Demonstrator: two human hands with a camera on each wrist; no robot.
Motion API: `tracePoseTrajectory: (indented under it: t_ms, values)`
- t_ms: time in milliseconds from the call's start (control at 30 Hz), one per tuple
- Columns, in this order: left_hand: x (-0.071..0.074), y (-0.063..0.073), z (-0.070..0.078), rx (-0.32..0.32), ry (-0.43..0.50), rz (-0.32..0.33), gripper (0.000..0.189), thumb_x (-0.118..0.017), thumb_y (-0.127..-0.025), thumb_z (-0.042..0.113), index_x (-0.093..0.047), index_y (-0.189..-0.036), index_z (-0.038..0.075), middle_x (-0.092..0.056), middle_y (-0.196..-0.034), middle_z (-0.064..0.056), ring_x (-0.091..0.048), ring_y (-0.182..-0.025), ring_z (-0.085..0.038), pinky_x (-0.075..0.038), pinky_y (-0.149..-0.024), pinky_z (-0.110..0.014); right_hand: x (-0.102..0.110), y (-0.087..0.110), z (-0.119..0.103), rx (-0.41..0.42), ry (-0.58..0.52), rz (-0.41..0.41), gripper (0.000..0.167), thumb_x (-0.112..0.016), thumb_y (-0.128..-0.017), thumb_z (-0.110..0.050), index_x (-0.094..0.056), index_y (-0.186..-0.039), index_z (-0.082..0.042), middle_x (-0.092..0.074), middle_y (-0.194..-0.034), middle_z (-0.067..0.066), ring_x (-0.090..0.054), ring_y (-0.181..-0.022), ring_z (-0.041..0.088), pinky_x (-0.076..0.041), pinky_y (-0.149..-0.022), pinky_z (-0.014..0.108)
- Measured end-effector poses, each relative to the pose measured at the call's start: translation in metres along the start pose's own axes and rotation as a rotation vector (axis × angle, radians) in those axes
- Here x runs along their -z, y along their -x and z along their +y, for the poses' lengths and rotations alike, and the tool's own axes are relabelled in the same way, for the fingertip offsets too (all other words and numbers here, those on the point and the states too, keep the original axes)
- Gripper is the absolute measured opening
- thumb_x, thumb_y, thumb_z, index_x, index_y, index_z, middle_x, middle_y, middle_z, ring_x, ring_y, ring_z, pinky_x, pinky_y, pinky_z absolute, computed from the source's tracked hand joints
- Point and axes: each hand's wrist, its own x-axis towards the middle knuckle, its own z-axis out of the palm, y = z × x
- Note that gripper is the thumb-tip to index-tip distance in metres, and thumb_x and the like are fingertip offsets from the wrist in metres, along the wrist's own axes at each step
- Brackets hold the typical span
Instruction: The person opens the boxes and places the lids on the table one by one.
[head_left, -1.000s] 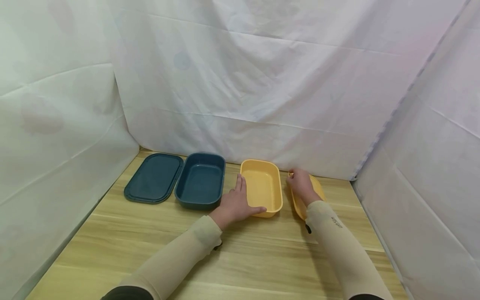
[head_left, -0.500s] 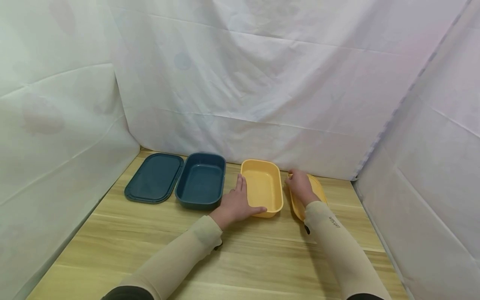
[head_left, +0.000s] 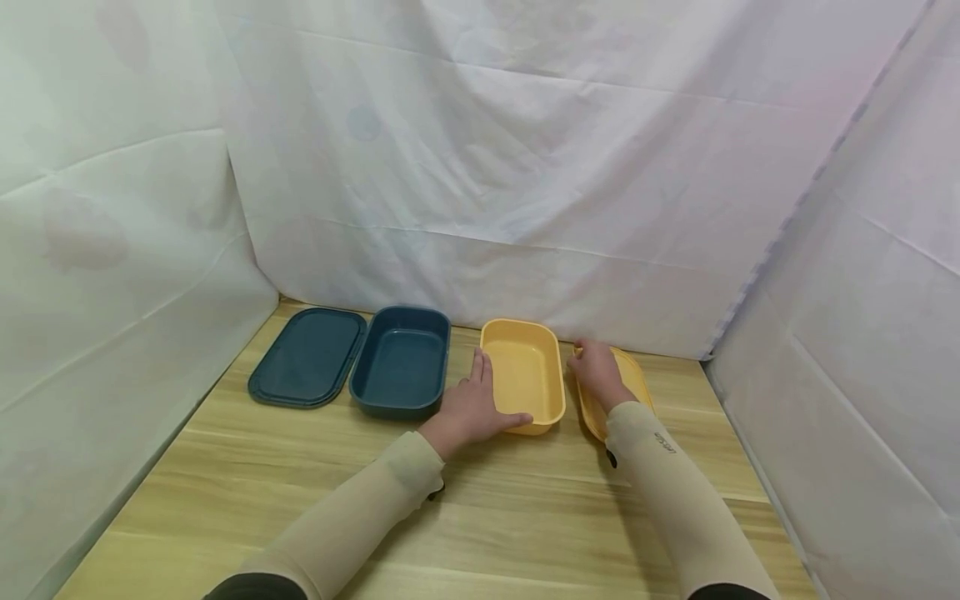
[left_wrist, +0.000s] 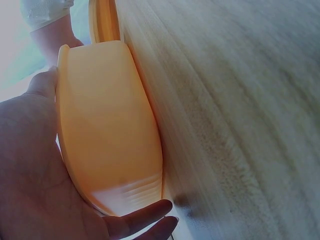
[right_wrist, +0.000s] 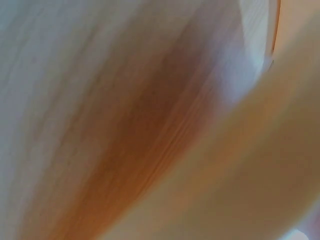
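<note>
My left hand (head_left: 471, 408) lies spread against the near left corner of a yellow food container (head_left: 521, 375). Its fingers run straight along the left wall and the thumb touches the near rim, also seen beside the container's outer wall (left_wrist: 110, 120) in the left wrist view. The container is uncovered, with nothing inside. To its right, my right hand (head_left: 598, 371) grips the far left edge of the yellow lid (head_left: 636, 379); the hand and sleeve cover part of it. In the right wrist view the lid (right_wrist: 240, 175) is a blurred band close to the camera, over the table.
An uncovered dark blue container (head_left: 401, 367) stands left of the yellow one. A dark blue lid (head_left: 307, 354) lies flat at its left. White sheets (head_left: 510, 167) rise behind and on both sides of the wooden table (head_left: 510, 533).
My right hand and the yellow lid have shifted slightly left, toward the yellow container. The left hand and both containers stay in place.
</note>
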Motion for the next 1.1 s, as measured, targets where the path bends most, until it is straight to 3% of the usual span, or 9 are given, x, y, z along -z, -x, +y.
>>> tracePoseTrajectory:
  t_ms: [633, 933, 1100]
  values:
    - [0.003, 0.002, 0.002, 0.000, -0.014, -0.013, 0.144, -0.057, -0.085, 0.098, -0.003, -0.177, 0.001, 0.004, -0.185, -0.017, -0.064, -0.135, -0.041, -0.060, -0.095, -0.048, -0.008, -0.004, 0.000, -0.011, 0.009, -0.002, 0.038, -0.065, -0.101, -0.005, -0.067, -0.135, 0.011, -0.075, -0.110, 0.024, -0.068, -0.087, 0.031, -0.059, -0.081, 0.049]
    - [0.002, 0.000, 0.001, 0.008, -0.017, -0.005, 0.145, -0.059, -0.084, 0.098, -0.004, -0.177, 0.001, 0.004, -0.185, -0.018, -0.065, -0.134, -0.040, -0.060, -0.093, -0.048, -0.014, -0.002, -0.005, -0.015, 0.061, 0.006, 0.034, -0.063, -0.103, -0.008, -0.068, -0.132, 0.010, -0.075, -0.108, 0.023, -0.067, -0.087, 0.033, -0.059, -0.088, 0.056]
    - [0.001, 0.001, 0.001, 0.007, -0.015, -0.003, 0.145, -0.059, -0.084, 0.098, -0.003, -0.177, 0.001, 0.004, -0.185, -0.017, -0.065, -0.134, -0.040, -0.060, -0.094, -0.048, -0.017, -0.002, -0.006, -0.029, 0.062, 0.016, 0.021, -0.062, -0.105, -0.009, -0.070, -0.118, 0.006, -0.070, -0.092, 0.017, -0.061, -0.077, 0.030, -0.055, -0.077, 0.049]
